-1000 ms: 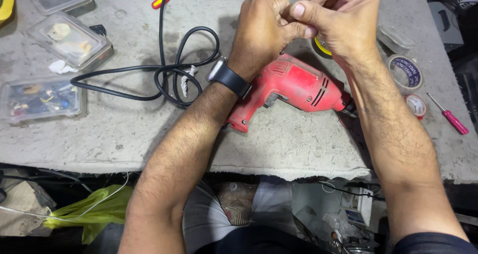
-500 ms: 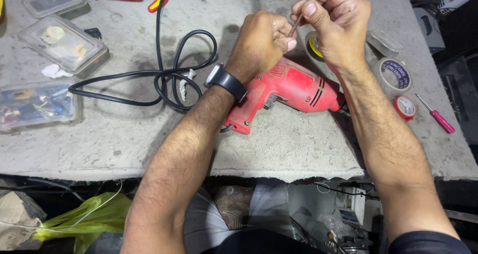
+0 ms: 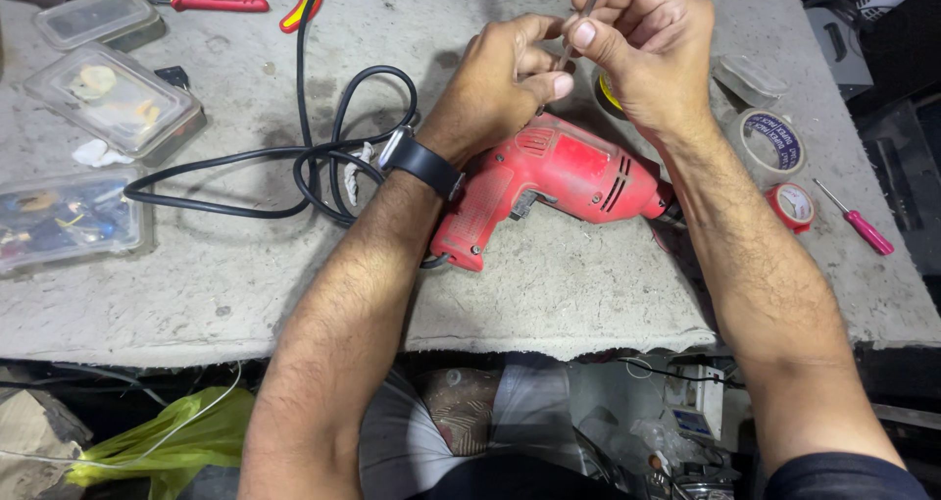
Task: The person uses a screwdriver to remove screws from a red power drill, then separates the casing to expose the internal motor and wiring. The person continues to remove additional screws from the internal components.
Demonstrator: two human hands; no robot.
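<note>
A: Rod [image 3: 578,31], thin, metal, held above the drill [image 3: 549,181]. Right hand [image 3: 647,54] pinches it between thumb and forefinger; left hand [image 3: 495,93] has its fingertips curled in and pressed at the lower end. Whether left actually grips it, I cannot tell; the tip is hidden.

B: Why up there?

A: Likely so both hands can work the small part close to the eye, with the drill lying on its side just below, within reach. Cord [image 3: 323,157] coiled left of the drill, out of the way. Tape roll [image 3: 772,140] and pink screwdriver [image 3: 855,218] right of the drill.

B: Change from half a second ago?

A: Hands have drifted slightly apart; right thumb now shows flat on the rod. Drill, cord and tape unmoved. Watch [image 3: 423,162] on left wrist, beside the drill's handle.
</note>
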